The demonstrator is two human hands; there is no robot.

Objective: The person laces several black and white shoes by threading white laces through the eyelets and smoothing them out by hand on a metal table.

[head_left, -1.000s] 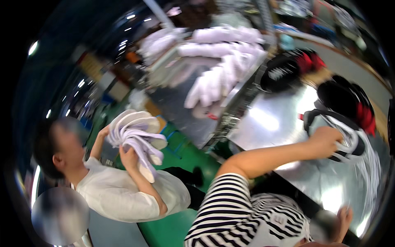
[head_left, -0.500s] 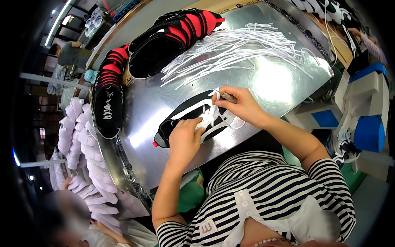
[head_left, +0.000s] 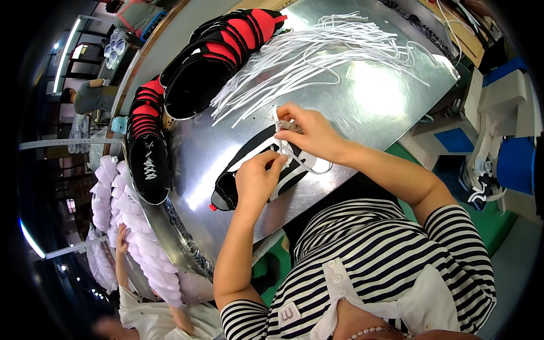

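A black shoe upper (head_left: 262,140) with white and grey parts and a red heel tab lies on the metal table in front of me. My left hand (head_left: 258,177) is over its opening, thumb and finger pinched on a white shoelace (head_left: 306,168) at the eyelets. Just above the toe side, my right hand (head_left: 311,133) is closed round a small tool (head_left: 290,126) with a brownish handle and thin tip. Its fingers also grip an upright length of the lace. A loop of lace hangs beside the upper.
A pile of white laces (head_left: 317,62) lies at the back of the table (head_left: 357,124). Stacked black-and-red uppers (head_left: 195,85) stand at the left, beside another row (head_left: 148,158). White shoe parts (head_left: 133,221) hang beyond the left edge, near a co-worker (head_left: 164,314). A machine (head_left: 504,119) stands right.
My right hand has moved up and left, drawing a length of lace upward from the upper. My left hand stays at the eyelets. The view has shifted slightly.
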